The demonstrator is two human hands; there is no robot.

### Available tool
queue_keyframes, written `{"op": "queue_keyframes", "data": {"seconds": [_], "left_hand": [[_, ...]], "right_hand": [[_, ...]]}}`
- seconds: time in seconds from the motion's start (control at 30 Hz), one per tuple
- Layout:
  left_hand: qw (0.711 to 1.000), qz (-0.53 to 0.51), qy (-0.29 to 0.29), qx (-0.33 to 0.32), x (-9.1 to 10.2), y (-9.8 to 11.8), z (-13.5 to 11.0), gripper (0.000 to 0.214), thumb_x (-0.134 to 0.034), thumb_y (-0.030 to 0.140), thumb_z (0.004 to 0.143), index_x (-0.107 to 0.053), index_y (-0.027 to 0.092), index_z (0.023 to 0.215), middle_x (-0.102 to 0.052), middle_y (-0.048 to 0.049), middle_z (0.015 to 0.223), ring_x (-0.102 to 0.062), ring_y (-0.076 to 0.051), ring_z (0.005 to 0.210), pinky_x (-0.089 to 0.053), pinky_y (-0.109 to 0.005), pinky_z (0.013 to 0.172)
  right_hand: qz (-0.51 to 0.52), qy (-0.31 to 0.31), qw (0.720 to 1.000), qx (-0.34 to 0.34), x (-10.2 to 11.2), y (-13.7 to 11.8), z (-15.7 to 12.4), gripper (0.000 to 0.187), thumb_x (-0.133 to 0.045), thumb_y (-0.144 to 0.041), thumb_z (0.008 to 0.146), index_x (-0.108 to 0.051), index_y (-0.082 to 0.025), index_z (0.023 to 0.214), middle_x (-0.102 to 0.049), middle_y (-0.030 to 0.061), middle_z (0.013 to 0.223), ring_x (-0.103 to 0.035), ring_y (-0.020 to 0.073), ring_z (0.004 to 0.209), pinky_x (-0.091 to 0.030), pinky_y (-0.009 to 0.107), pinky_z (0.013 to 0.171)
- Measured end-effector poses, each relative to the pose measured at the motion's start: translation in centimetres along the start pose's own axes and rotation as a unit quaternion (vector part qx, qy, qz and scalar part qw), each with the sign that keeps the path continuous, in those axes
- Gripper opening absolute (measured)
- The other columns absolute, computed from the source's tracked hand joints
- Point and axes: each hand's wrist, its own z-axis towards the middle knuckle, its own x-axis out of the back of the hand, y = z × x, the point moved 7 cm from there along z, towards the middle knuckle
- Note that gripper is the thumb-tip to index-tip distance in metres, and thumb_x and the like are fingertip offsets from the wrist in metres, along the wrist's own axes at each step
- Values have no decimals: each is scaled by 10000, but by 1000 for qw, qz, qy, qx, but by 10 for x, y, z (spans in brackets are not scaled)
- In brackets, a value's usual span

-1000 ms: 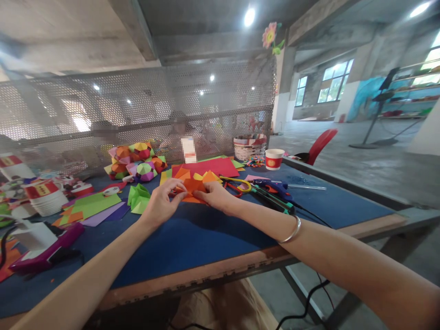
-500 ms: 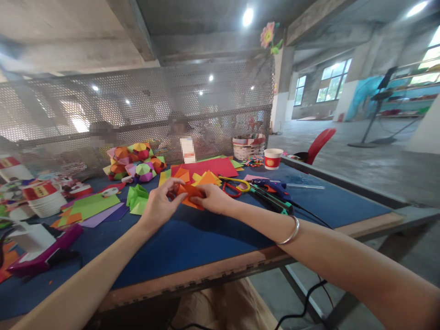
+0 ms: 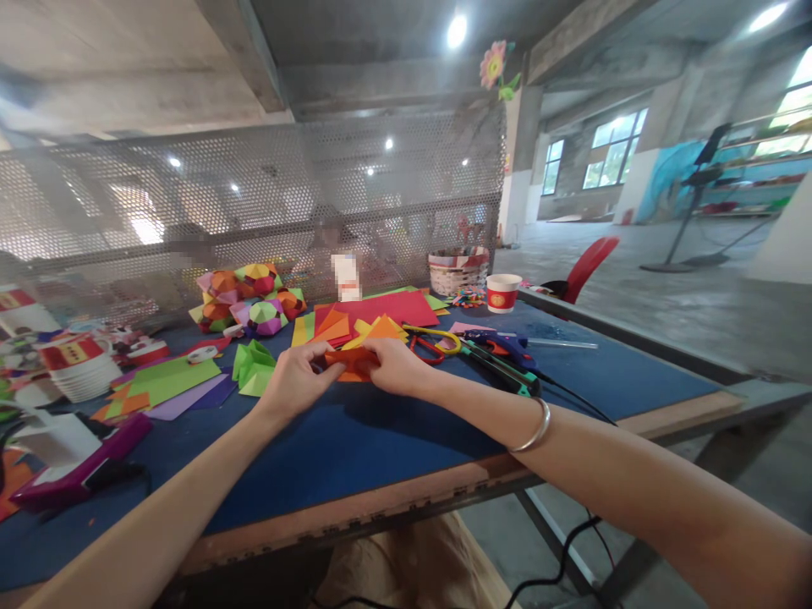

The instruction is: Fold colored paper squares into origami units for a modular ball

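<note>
Head view: left hand (image 3: 298, 381) and right hand (image 3: 398, 365) meet over the blue table mat (image 3: 381, 431), both pinching one folded orange paper (image 3: 350, 362) between thumb and fingertips, left at its left end, right at its right end. The paper sits just above the mat, in front of a loose pile of orange and yellow sheets (image 3: 355, 328) and a larger red sheet (image 3: 381, 308). A silver bangle (image 3: 536, 427) sits on the right wrist. Just left of the left hand lies a folded green paper piece (image 3: 255, 365); further left, flat green and purple sheets (image 3: 168, 385). Behind those, a cluster of multicolour paper balls (image 3: 247, 296) (near the mesh screen (image 3: 254, 203)). Right of the hands: yellow-handled scissors (image 3: 437, 337), then a blue glue gun (image 3: 501, 342) with a black cord running off the table edge. Further back, a red paper cup (image 3: 503, 293) and a woven basket (image 3: 459, 271). Far left: a stack of white bowls (image 3: 82, 368) and a purple glue gun (image 3: 82, 469) near the table edge. A red chair (image 3: 587, 266) stands beyond the table's right side.
</note>
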Motion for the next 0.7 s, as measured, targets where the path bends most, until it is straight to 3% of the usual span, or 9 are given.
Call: {"op": "queue_keyframes", "data": {"seconds": [0.13, 0.23, 0.33, 0.43, 0.53, 0.7], "left_hand": [[999, 20, -35, 4, -4, 2, 0, 184, -657, 337, 728, -753, 191, 786, -709, -3, 648, -594, -152, 524, -441, -258, 537], [1000, 1, -16, 26, 1, -3, 3, 176, -657, 331, 699, -752, 196, 760, -711, 0, 627, -608, -166, 540, -453, -264, 545], [996, -57, 9, 67, 6, -10, 6, 135, -681, 332, 652, -722, 207, 682, -683, 15, 567, -578, -154, 503, -442, -259, 515], [985, -134, 21, 103, 5, -14, 6, 106, -692, 301, 609, -706, 202, 646, -666, 19, 548, -555, -140, 485, -441, -249, 487], [977, -173, 31, 120, 3, -15, 3, 123, -710, 293, 601, -718, 188, 665, -685, 8, 577, -563, -136, 499, -460, -244, 487], [971, -171, 58, 155, 4, -19, 0, 212, -726, 318, 603, -751, 174, 756, -728, -22, 663, -590, -148, 562, -469, -256, 522]], "right_hand": [[-27, 17, 999, 25, 2, -5, 0, 152, -652, -25, 751, -639, -172, 716, -619, 22, 685, -557, 168, 677, -363, 288, 648], [85, 22, 996, -1, -1, -3, -1, 112, -685, -91, 798, -658, -160, 882, -690, 33, 818, -617, 163, 764, -430, 277, 713], [224, 11, 972, -74, -7, 4, -3, 251, -759, -221, 797, -644, -162, 1012, -695, 11, 846, -620, 136, 746, -468, 250, 683], [272, -37, 954, -120, -16, 5, -6, 198, -769, -279, 799, -688, -168, 942, -628, -21, 708, -537, 112, 629, -420, 222, 551], [295, -69, 946, -116, -20, 3, -6, 105, -763, -254, 804, -711, -163, 810, -588, -24, 650, -479, 99, 597, -388, 208, 510], [312, -28, 943, -111, -18, 10, -1, 137, -778, -240, 779, -682, -152, 735, -579, -30, 637, -472, 93, 589, -398, 202, 531]]}}
